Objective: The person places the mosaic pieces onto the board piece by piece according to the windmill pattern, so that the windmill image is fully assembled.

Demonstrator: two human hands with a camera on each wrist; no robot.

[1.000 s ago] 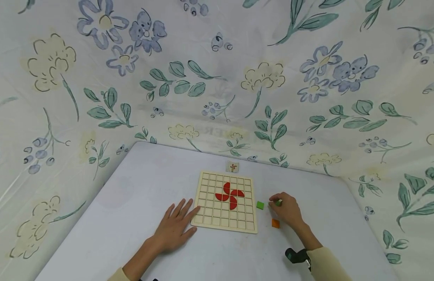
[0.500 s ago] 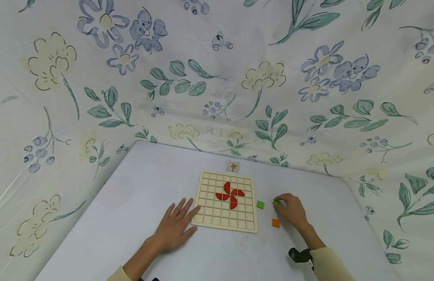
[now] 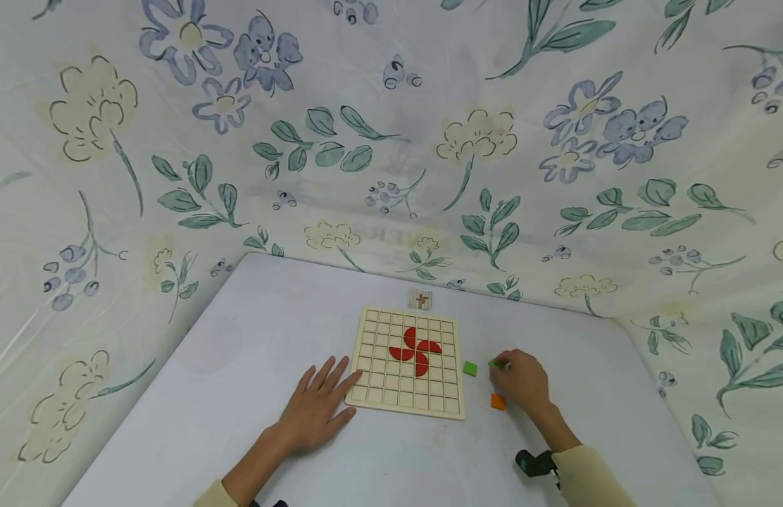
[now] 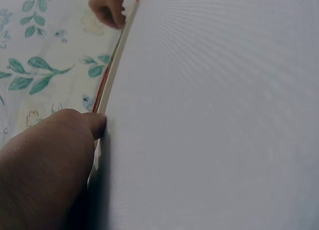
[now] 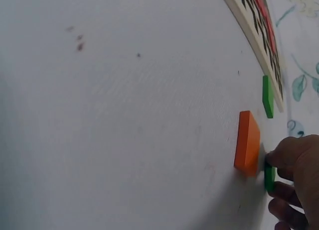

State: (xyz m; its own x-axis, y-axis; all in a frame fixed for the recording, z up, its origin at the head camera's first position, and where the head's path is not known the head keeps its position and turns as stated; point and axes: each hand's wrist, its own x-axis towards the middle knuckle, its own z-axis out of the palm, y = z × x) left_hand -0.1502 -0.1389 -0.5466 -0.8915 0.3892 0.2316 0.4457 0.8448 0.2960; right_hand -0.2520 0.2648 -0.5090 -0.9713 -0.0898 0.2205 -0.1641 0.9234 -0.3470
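A pale wooden grid board (image 3: 379,386) lies flat on the white table, with red quarter-round pieces (image 3: 402,353) forming a pinwheel on it. My left hand (image 3: 312,415) rests with spread, straight fingers at the board's left edge, a fingertip touching its rim. To the right of the board, my right hand (image 3: 521,377) pinches a green tile (image 5: 269,177) between thumb and fingers, partly hidden by them. A second green tile (image 3: 470,368) lies just beside the board's right edge. Nearer to me, an orange square tile (image 3: 498,402) lies below the right hand.
Behind the board stands or lies a small card (image 3: 420,299) printed with a red pinwheel on a grid. Flower-patterned cloth (image 3: 391,162) hangs around the back and sides of the white table (image 3: 252,317). A dark device (image 3: 534,462) is worn at the right wrist.
My right hand has shifted slightly right and then back left, and the green tile in its fingers has changed its tilt. My left hand and the board have stayed put.
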